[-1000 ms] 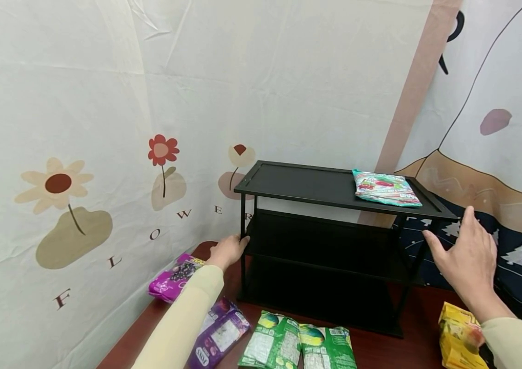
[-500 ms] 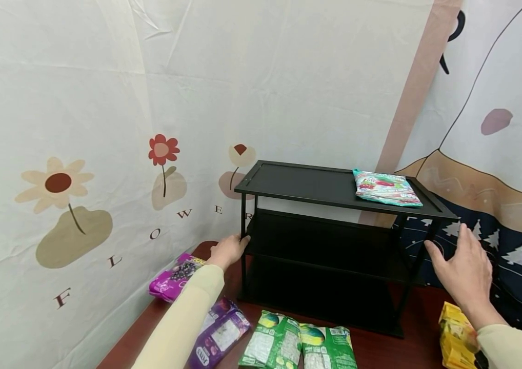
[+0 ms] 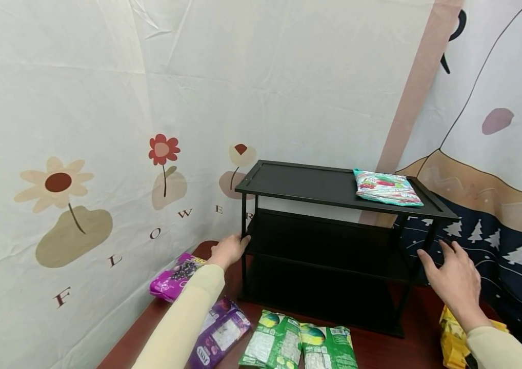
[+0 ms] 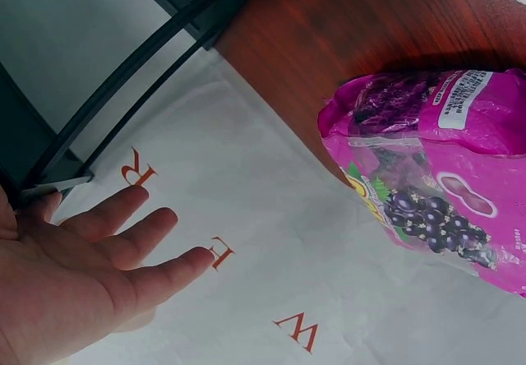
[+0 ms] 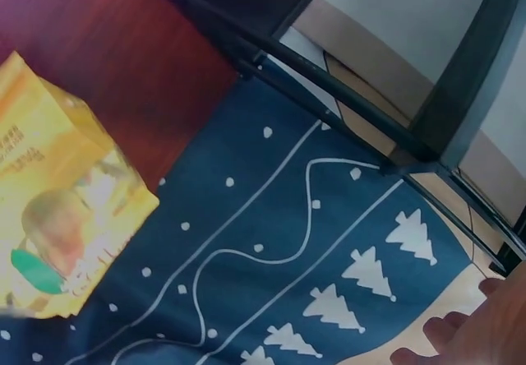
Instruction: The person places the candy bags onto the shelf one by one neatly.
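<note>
A black three-tier shelf rack (image 3: 316,241) stands on the brown table. At its left end my left hand (image 3: 229,252) grips the frame at the middle tier, thumb by the front post. In the left wrist view, that hand (image 4: 90,283) has a finger at the tier's end edge while its other fingers stick out straight. My right hand (image 3: 456,279) hovers beside the right end, thumb and fingers spread, holding nothing. Its fingertips (image 5: 444,332) show at the corner of the right wrist view. A teal snack bag (image 3: 386,188) lies on the top tier's right side.
Two green bags (image 3: 274,341) lie before the rack. To the left are a magenta grape-print bag (image 3: 175,279) and a purple bag (image 3: 219,333). A yellow bag (image 3: 452,341) lies at right, partly behind my forearm. Printed curtains (image 3: 196,102) hang close behind and at both sides.
My right hand has come down and a little left, closer to the rack's right posts. The left hand stays at the left end, and the rack has not visibly moved.
</note>
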Motion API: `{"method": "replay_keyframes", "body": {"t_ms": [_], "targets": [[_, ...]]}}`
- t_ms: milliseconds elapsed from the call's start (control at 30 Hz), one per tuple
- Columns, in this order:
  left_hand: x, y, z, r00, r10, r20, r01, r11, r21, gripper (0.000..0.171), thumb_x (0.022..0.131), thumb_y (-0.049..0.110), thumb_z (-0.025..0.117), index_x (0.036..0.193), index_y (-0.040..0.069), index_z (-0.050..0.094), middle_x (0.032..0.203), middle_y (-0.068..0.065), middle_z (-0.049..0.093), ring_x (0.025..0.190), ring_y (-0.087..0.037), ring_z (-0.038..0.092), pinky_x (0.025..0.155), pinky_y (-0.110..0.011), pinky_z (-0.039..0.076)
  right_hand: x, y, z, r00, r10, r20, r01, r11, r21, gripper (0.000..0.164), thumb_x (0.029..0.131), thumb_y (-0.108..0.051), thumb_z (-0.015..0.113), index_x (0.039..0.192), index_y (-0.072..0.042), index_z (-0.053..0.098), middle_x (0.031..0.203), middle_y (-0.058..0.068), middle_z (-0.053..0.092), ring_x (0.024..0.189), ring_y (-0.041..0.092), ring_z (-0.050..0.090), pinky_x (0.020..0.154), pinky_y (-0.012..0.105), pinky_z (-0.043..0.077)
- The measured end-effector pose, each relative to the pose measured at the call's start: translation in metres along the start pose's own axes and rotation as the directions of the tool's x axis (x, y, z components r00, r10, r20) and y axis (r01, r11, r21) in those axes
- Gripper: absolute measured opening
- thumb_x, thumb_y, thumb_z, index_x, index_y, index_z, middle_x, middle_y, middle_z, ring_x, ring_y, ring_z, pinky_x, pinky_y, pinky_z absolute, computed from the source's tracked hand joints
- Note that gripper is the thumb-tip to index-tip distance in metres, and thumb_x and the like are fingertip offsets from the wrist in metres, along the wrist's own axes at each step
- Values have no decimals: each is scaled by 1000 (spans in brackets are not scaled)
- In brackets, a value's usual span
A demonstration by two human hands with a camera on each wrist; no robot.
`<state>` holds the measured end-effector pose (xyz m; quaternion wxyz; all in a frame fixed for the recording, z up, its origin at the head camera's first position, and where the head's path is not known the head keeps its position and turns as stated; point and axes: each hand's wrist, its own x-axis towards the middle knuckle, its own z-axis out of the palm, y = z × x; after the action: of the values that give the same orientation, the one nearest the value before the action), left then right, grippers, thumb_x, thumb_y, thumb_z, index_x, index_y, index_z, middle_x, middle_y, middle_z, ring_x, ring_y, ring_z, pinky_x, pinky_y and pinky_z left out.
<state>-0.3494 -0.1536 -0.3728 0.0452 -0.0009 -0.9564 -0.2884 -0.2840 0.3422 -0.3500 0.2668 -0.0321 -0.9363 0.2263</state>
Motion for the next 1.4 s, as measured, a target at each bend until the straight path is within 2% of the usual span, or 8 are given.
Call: {"method": "replay_keyframes", "body": {"t_ms": [200,367,667,867,1033,1133,1233,1400], "targets": [[0,3,1,1000,1,3,-1,1000,-3,50,107,41,38,148,13,49,146,-17,50,135,-45,42,103,-74,23,-5,2,10,998,14,59,-13,1000,-24,73,102,-50,45,130,17,50,144,43,31,127,62,31,98,74,23],[1,4,3,1000,1,2,-1,1000,7,51,107,42,38,148,13,49,145,-17,51,133,-44,44,103,-73,25,-10,4,19,998,-6,64,8,1000,-29,67,103,-44,47,125,19,52,138,43,38,124,59,36,96,71,30],[3,5,4,1000,15,9,-15,1000,1,52,107,42,38,149,13,48,146,-17,50,134,-45,42,103,-74,23,-16,10,23,993,28,118,-29,1000,9,58,104,-33,45,127,20,52,137,42,39,122,59,39,94,69,36],[4,5,5,1000,24,14,-24,1000,-11,52,107,41,38,152,15,44,148,-17,47,136,-44,40,104,-75,20,-16,14,27,994,53,100,-55,998,16,57,104,-36,47,126,16,56,136,38,44,119,57,45,90,66,39],[4,3,3,999,28,15,-28,1000,-9,54,107,42,38,153,14,42,150,-18,45,137,-45,39,104,-75,20,-16,18,31,997,21,73,-21,1000,-5,55,104,-37,46,122,13,61,131,37,51,110,54,52,85,63,42],[4,0,2,999,29,13,-29,1000,7,55,107,43,38,153,13,42,150,-18,45,136,-45,39,104,-74,21,-14,20,31,994,-8,107,11,1000,-27,56,105,-39,43,122,11,63,128,37,53,106,53,55,82,62,42],[4,-3,0,999,35,12,-35,999,21,54,107,43,37,153,15,41,150,-18,45,136,-45,40,103,-74,22,-8,21,27,978,-27,207,39,998,-55,62,106,-43,36,126,12,58,129,39,51,107,56,53,83,65,41],[4,-6,0,999,45,15,-45,999,22,54,107,44,36,154,17,41,150,-17,44,136,-46,39,104,-75,20,3,21,21,908,-49,416,79,995,-55,72,109,-43,24,135,20,43,137,44,38,121,63,40,96,70,34]]}}
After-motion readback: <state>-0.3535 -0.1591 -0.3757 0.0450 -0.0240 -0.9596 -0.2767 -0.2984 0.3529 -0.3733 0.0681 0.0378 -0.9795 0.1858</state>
